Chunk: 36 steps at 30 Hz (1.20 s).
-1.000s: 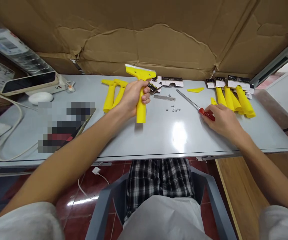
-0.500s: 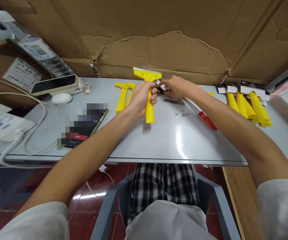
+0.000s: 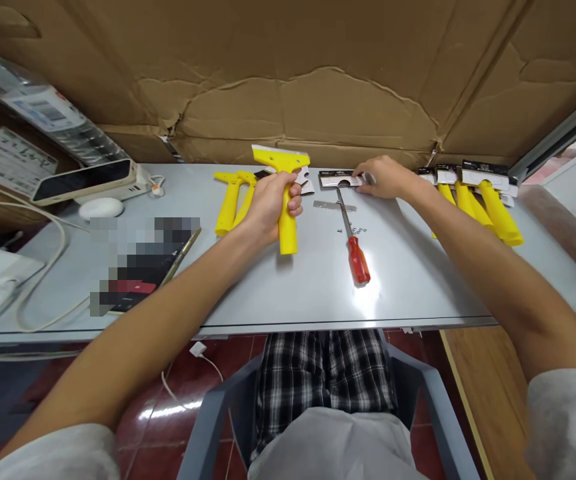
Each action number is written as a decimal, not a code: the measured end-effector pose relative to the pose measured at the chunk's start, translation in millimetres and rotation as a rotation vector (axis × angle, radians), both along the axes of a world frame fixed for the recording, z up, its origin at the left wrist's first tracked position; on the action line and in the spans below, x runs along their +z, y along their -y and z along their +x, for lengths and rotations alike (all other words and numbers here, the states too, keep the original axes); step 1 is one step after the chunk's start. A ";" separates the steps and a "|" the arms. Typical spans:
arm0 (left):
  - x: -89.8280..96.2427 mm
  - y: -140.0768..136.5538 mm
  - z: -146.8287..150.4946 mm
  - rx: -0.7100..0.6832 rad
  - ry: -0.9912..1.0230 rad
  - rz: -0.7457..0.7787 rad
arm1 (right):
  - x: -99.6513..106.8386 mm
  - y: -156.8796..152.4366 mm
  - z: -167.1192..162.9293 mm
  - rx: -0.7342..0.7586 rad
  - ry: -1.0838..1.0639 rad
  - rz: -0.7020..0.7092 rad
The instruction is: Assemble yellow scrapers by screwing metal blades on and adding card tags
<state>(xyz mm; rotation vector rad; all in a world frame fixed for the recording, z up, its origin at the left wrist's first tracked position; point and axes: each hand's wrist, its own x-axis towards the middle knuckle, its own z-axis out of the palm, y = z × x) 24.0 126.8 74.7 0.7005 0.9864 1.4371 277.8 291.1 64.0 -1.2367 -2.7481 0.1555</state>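
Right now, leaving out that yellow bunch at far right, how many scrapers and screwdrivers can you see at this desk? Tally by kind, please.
Yellow scrapers: 3 (1 in the left hand, 2 lying to its left, one partly hidden)
Red-handled screwdriver: 1
Total: 4

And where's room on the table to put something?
On the table, between the held yellow scraper and red screwdriver, or between the screwdriver and right forearm. It's crowded around the screwdriver's shaft: screws, metal strip. Yellow handles crowd the far right.
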 end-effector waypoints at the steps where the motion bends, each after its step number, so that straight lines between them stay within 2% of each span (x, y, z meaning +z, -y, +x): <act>1: 0.5 1.0 1.3 -0.001 -0.005 -0.003 | -4.2 1.0 1.9 -0.008 0.028 0.025; 5: 5.3 3.9 5.1 0.027 -0.011 -0.031 | -9.8 5.5 -2.1 -0.064 0.035 0.144; 12: 8.6 4.8 6.5 0.036 -0.009 -0.038 | -0.2 12.3 6.3 -0.175 0.018 0.118; 15: 8.4 5.6 6.8 0.026 -0.001 -0.022 | 3.1 41.6 2.8 -0.162 -0.025 0.103; 18: 9.0 6.2 7.6 0.024 -0.010 -0.019 | 5.6 84.4 -14.0 -0.230 -0.089 -0.007; 21: 8.7 6.0 7.4 0.039 -0.025 -0.021 | 5.4 118.8 -34.5 -0.242 -0.045 -0.088; 23: 7.6 5.5 6.3 0.035 -0.022 -0.012 | 3.5 129.2 -43.6 -0.236 0.007 -0.117; 29: 8.0 6.4 5.4 0.019 -0.021 0.013 | 0.2 120.9 -44.9 -0.246 -0.054 -0.225; 36: 13.1 10.4 10.5 0.017 -0.023 -0.025 | 27.2 116.7 -14.3 -0.216 -0.190 -0.158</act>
